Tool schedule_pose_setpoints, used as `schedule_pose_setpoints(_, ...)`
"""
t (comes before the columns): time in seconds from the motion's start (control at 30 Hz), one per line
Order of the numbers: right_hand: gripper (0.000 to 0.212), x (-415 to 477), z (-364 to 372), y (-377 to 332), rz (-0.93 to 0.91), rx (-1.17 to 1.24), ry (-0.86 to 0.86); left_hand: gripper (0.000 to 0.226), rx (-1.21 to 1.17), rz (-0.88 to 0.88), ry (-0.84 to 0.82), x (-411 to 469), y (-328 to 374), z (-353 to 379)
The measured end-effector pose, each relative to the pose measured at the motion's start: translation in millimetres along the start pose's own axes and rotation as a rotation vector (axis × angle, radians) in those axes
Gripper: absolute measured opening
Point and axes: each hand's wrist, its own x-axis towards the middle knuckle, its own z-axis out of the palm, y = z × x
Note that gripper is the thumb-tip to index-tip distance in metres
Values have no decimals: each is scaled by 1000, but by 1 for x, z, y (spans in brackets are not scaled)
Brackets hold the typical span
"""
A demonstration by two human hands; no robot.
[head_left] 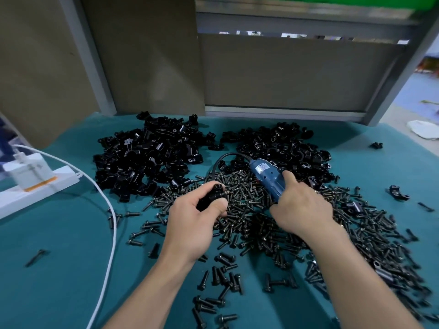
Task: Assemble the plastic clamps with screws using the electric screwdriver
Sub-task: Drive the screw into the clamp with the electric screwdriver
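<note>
My left hand [197, 214] grips a black plastic clamp [213, 194] just above the screw heap. My right hand [301, 207] holds the blue electric screwdriver [267, 175], whose body slants up and to the left; its tip is hidden behind my hand. A wide heap of black screws [249, 210] covers the teal table [59, 257] under and around both hands. Two piles of black clamp parts lie behind, one pile at the left [147, 155] and one pile at the right [285, 146].
A white power strip [35, 188] with a plugged charger sits at the left, and its white cable [111, 233] curves down the table. The screwdriver's black cord [221, 160] loops between the piles. Stray clamps [399, 192] lie at the right. Grey and brown panels [285, 72] stand behind.
</note>
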Motion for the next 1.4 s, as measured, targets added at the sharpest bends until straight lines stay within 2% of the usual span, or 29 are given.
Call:
schedule_pose_setpoints(0.07,63,9,8,-3,16,23,30,35,-4,13,27,-1,1,-1)
schedule_pose_setpoints(0.2,38,22,-2,7,53,55,75,40,-161,19,143,5,5,-12)
schedule_pose_setpoints(0.27,34,30,-15,17,39,204,78,30,-265,16,249,12,5,-20)
schedule_pose_setpoints(0.37,32,32,-40,24,48,798,65,19,-330,-17,326,19,4,-31)
schedule_pose_setpoints(0.43,47,25,-49,23,58,1269,-44,20,-301,-47,302,19,3,-32)
schedule_pose_setpoints(0.5,65,17,-47,15,49,1669,-188,24,-220,-59,221,15,2,-26)
schedule_pose_setpoints(0.53,67,14,-43,9,51,1843,-240,25,-156,-46,168,12,1,-21)
schedule_pose_setpoints(0.57,59,11,-38,2,57,1996,-258,24,-72,-17,111,9,1,-18)
schedule_pose_setpoints(0.63,22,10,-27,-12,138,2197,-212,22,110,39,21,4,1,-12)
schedule_pose_setpoints(0.67,13,11,-21,-18,200,2253,-166,22,184,53,-3,2,0,-11)
schedule_pose_setpoints(0.73,17,16,-9,-22,281,2346,-88,22,278,59,-28,-1,-1,-11)
schedule_pose_setpoints(1.03,16,25,15,-4,392,2603,144,28,435,55,-134,0,-2,-10)
schedule_pose_setpoints(1.4,17,22,24,-1,348,2699,110,27,498,82,-182,-3,-1,-6)
